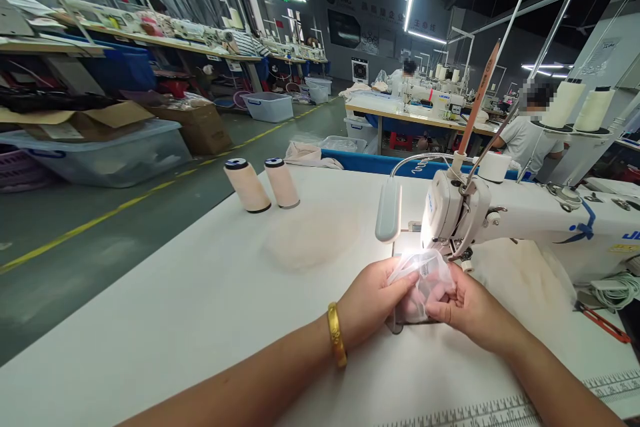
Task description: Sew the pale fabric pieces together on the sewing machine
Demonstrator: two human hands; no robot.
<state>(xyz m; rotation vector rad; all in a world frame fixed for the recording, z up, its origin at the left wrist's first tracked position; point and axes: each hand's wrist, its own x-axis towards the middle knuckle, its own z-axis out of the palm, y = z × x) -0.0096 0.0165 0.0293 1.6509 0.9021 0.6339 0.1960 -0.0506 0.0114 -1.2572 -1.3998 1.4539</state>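
A piece of sheer white mesh fabric point(425, 273) is held between my two hands, just in front of the needle area of a white sewing machine point(450, 207). My left hand point(383, 290) grips its left side, thumb on top, with fingers showing pink through the mesh. On the other side my right hand point(467, 307) pinches the fabric between thumb and fingers. A small dark mark, perhaps print or a label, shows on the mesh. The machine's lamp point(389, 210) lights the fabric brightly. The needle tip cannot be made out.
Two peach thread cones point(247, 185) stand at the white table's point(200, 307) far left edge. Right of the machine lie a red-handled tool point(605, 325) and a coiled cable point(617, 290). A ruler scale point(475, 413) runs along the front. Another person point(533, 133) sits beyond the machine.
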